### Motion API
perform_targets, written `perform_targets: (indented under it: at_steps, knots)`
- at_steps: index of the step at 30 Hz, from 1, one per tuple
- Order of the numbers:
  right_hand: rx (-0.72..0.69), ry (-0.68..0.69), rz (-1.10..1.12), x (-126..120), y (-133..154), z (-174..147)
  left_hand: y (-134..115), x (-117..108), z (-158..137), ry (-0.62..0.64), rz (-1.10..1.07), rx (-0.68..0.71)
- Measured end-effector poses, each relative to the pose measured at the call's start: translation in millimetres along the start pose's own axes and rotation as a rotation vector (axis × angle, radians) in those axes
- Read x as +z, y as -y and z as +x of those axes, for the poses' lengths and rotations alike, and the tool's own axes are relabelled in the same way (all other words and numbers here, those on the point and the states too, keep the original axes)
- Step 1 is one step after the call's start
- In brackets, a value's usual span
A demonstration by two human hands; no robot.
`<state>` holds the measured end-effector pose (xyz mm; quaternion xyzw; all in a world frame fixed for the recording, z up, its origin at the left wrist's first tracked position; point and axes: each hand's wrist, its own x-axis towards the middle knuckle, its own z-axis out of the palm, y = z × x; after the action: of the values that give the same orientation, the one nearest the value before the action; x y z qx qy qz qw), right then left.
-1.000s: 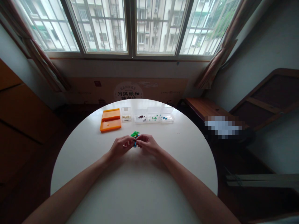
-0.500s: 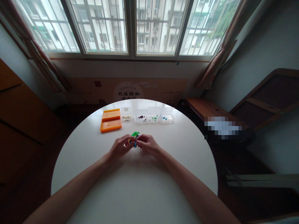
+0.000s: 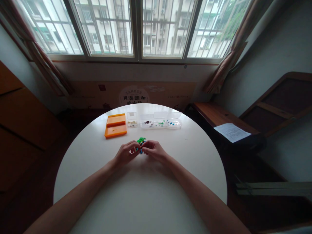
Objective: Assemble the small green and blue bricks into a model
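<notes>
A small model of tiny building bricks (image 3: 140, 139), bright green at the top with blue and dark bits lower down, is between my hands over the white round table (image 3: 136, 201). My left hand (image 3: 124, 152) is closed around its left side, thumb and forefinger meeting at the front. From the right, my right hand (image 3: 154, 151) pinches at the model with thumb and forefinger close to the left fingertips. Both hands cover much of the model's middle, and any tiny piece between the fingertips is too small to make out.
Toward the far edge stand an open orange case (image 3: 116, 130), a clear box of cream pieces (image 3: 132, 119) and a row of clear boxes (image 3: 161, 125) with dark, green and blue pieces. Right of the table, a paper sheet (image 3: 232, 132) lies on a wooden bench (image 3: 212, 113).
My fingers have shifted very slightly on the model, with the left fingertips a touch nearer the right ones. The arms and boxes are where they were.
</notes>
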<state>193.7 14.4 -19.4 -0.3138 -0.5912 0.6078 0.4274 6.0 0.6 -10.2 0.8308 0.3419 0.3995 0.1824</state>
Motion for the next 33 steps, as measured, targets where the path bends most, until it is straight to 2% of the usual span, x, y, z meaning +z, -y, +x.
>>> perform_targets:
  at_steps: [33]
  knots:
    - [0.016,-0.009,-0.022,2.7,8.1,-2.1,-1.7,-1.4,-0.2,0.026,0.000,-0.006]
